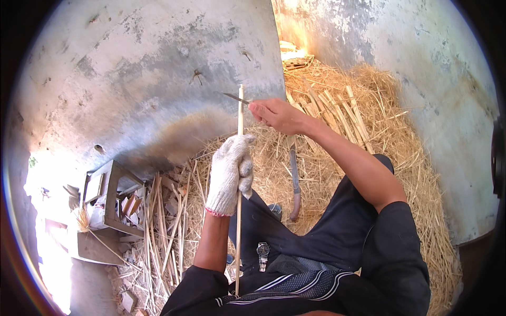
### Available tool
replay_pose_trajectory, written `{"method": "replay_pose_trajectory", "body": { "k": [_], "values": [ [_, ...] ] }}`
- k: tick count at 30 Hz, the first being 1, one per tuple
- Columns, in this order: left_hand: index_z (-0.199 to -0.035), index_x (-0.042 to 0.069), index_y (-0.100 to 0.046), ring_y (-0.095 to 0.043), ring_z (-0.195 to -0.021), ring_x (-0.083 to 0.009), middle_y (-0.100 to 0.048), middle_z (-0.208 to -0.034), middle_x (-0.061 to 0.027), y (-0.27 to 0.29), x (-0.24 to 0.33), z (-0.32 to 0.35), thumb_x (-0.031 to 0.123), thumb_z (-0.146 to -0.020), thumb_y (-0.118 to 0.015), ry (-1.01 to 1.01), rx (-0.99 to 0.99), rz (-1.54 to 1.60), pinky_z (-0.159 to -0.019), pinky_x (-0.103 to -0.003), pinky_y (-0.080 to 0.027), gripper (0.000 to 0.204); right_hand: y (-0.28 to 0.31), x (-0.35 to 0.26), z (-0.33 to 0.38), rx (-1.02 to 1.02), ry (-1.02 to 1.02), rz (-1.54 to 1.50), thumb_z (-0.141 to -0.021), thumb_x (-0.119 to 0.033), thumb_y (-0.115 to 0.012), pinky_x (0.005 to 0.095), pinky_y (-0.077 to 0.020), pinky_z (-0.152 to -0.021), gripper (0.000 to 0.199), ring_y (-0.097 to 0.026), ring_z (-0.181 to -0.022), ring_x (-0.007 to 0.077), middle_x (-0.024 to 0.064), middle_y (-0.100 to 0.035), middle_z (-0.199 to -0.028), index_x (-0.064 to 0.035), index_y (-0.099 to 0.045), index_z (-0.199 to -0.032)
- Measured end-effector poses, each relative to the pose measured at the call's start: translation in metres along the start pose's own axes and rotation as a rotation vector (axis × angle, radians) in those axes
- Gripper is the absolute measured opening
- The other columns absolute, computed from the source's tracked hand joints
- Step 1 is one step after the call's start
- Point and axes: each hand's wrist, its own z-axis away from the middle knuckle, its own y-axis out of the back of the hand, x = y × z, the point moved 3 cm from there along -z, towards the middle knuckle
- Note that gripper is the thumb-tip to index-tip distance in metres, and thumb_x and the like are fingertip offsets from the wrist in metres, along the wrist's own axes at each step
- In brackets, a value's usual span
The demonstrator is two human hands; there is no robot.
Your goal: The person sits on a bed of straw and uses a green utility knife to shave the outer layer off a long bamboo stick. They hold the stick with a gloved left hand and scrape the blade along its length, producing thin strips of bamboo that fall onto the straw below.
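Observation:
A long, pale strip of split wood or bamboo (241,118) stands nearly upright before me, its lower end reaching my lap. My left hand (230,168), in a white knitted glove, wraps round the strip at about mid-length. Above and to the right, my bare right hand (280,116) grips a small knife (236,98); the fingers hide its handle. The thin dark blade points left and crosses the strip just below its top end. Whether the edge bites into the wood, I cannot tell.
Shavings (263,158) cover the floor. A larger long-bladed knife (294,174) lies between my knees. Split slats (345,113) lie at the far right, long thin strips (155,226) at left beside a wooden frame (113,195). A wristwatch (263,253) rests on my lap. Worn walls (158,68) enclose the corner.

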Motion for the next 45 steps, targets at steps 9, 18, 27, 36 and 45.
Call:
{"method": "replay_pose_trajectory", "body": {
  "k": [9, 18, 27, 36, 45],
  "values": [
    [-0.104, 0.003, -0.065, -0.048, -0.043, -0.0070, -0.051, -0.057, -0.0011, -0.002, 0.029, -0.032, 0.035, -0.096, -0.059, -0.125, 0.088, -0.572, -0.038, -0.027, -0.038, 0.033, -0.030, -0.012, -0.014, 0.353, -0.080, -0.142, -0.096, -0.045, -0.053, 0.0387, -0.0391, -0.053, 0.052, -0.047, -0.053, 0.0172, 0.0048, -0.049, -0.056, -0.0009, -0.055, -0.067],
    [-0.137, 0.001, -0.047, -0.068, -0.082, -0.0263, -0.067, -0.091, -0.0158, -0.034, -0.038, 0.055, 0.014, -0.086, -0.067, -0.308, -0.345, -0.955, -0.065, -0.037, -0.057, 0.056, 0.031, 0.047, -0.059, 0.896, -0.415, -0.599, -0.090, -0.016, -0.049, 0.0370, -0.0385, -0.037, 0.028, -0.048, -0.039, 0.0179, 0.0099, -0.053, -0.057, 0.0058, -0.057, -0.074],
    [-0.132, 0.004, -0.046, -0.068, -0.085, -0.0271, -0.061, -0.115, -0.0211, 0.063, 0.022, -0.037, 0.027, -0.099, -0.054, -0.499, 0.093, 0.020, -0.066, -0.037, -0.064, 0.041, -0.009, 0.098, -0.017, 0.640, -0.554, -1.051, -0.095, -0.028, -0.050, 0.0281, -0.0257, -0.037, 0.031, -0.032, -0.039, 0.0101, -0.0002, -0.034, -0.054, 0.0011, -0.052, -0.086],
    [-0.094, 0.003, -0.055, -0.068, -0.069, -0.0228, -0.065, -0.087, -0.0151, 0.066, 0.088, -0.109, 0.028, -0.098, -0.057, -0.794, 0.047, -0.062, -0.055, -0.038, -0.063, 0.026, -0.166, 0.304, 0.144, 0.224, -0.779, 0.201, -0.094, -0.062, -0.042, 0.0453, -0.0492, -0.077, 0.070, -0.064, -0.084, 0.0334, 0.0219, -0.066, -0.088, 0.0041, -0.063, -0.103],
    [-0.092, 0.001, -0.055, -0.066, -0.056, -0.0223, -0.067, -0.082, -0.0178, 0.019, 0.034, -0.167, 0.030, -0.099, -0.057, -0.600, 0.086, -0.150, -0.050, -0.037, -0.060, 0.030, -0.236, 0.366, 0.275, 0.319, -1.564, 0.117, -0.079, -0.041, -0.071, 0.0464, -0.0483, -0.097, 0.059, -0.061, -0.113, 0.0385, 0.0258, -0.064, -0.116, 0.0039, -0.061, -0.116]
  ]
}}
